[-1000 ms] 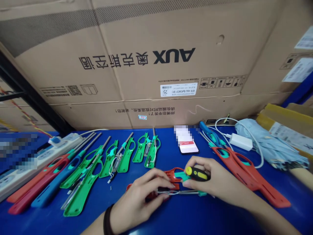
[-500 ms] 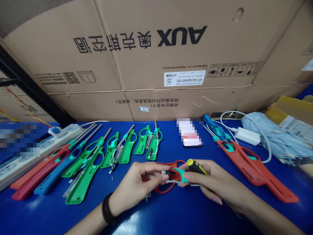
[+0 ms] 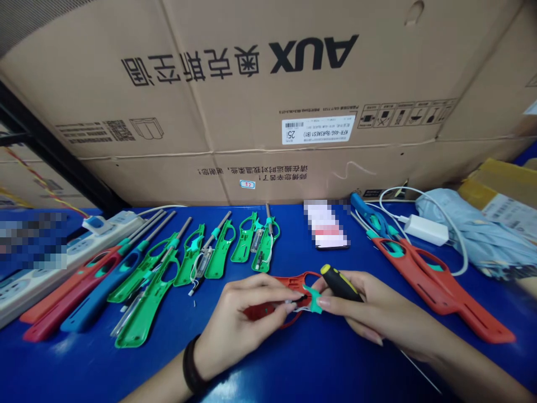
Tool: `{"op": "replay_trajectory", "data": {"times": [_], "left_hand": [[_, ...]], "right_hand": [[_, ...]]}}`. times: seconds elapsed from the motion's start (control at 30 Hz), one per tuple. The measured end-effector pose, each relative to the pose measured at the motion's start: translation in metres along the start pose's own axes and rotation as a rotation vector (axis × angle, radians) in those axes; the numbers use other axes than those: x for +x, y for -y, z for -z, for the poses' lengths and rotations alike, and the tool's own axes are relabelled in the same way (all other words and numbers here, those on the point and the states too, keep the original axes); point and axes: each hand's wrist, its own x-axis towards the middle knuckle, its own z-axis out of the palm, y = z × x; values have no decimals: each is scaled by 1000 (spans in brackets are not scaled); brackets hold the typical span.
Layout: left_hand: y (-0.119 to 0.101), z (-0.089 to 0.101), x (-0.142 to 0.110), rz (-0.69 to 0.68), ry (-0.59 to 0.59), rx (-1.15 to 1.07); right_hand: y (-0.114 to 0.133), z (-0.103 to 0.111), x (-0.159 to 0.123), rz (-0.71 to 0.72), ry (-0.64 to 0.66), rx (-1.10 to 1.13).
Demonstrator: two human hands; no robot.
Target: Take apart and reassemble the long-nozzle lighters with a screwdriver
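My left hand (image 3: pixel 245 310) pinches a small black igniter piece (image 3: pixel 301 300), partly hidden by the fingertips, over an opened red lighter casing (image 3: pixel 293 282). A white wire runs along beneath it. Between the thumb and fingers of my right hand (image 3: pixel 373 308) is a green trigger piece (image 3: pixel 314 301), at the igniter's right end. That same hand also grips a black-and-yellow screwdriver (image 3: pixel 339 284), its handle pointing up and left. Both hands hide much of the red casing, which lies on the blue table (image 3: pixel 235 369).
Several opened green lighter casings (image 3: pixel 220 252) lie left and ahead. Whole lighters (image 3: pixel 96 296) rest beside a white power strip (image 3: pixel 71 257). A phone (image 3: pixel 329 226), red lighters (image 3: pixel 457 291) and a white charger (image 3: pixel 425 229) are right. A large cardboard box (image 3: pixel 243 117) stands behind.
My left hand has moved slightly right, bringing the black igniter piece up against the green trigger piece. The trigger piece has tilted a little, and less of the igniter shows.
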Motion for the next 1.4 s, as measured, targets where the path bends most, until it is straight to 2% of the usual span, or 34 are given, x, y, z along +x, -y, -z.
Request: {"op": "replay_trajectory", "data": {"times": [0.17, 0.4, 0.57, 0.67, 0.87, 1.03, 1.13, 1.3, 1.4], "left_hand": [[2, -2, 0, 13, -5, 15], [0, -1, 1, 4, -16, 14], [-1, -2, 2, -30, -18, 7], [2, -2, 2, -5, -27, 6], [11, -1, 2, 48, 78, 53], [14, 0, -1, -49, 139, 157], [12, 1, -1, -92, 167, 260], [5, 2, 1, -21, 120, 233], [2, 0, 1, 121, 85, 95]], "right_hand": [[5, 0, -2, 12, -55, 45], [2, 0, 1, 36, 7, -29], [0, 1, 5, -50, -86, -64], [0, 2, 6, -105, -100, -97], [-2, 5, 5, -66, -78, -55], [-3, 4, 5, -31, 17, -141], [-5, 3, 5, 6, -3, -222], [-4, 4, 5, 59, -118, -248], [-4, 6, 5, 33, -120, -222]]}}
